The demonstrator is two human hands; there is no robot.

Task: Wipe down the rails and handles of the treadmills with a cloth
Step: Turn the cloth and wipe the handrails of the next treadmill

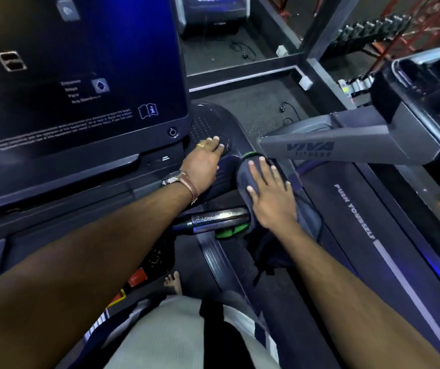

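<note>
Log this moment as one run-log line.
right hand flat on cloth over rail | left hand resting on console tray | wiping underway

Setting: commercial gym. Evidence: treadmill console [75, 75] with dark display, adjacent treadmill belt [357, 209] printed "PUSH YOURSELF", "VIVA FITNESS" upright [320, 149], dumbbell rack [373, 30] in background.

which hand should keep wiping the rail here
Right. The right hand lies flat on the cloth draped over the rail. The left hand has no cloth; it rests on the console tray.
</note>
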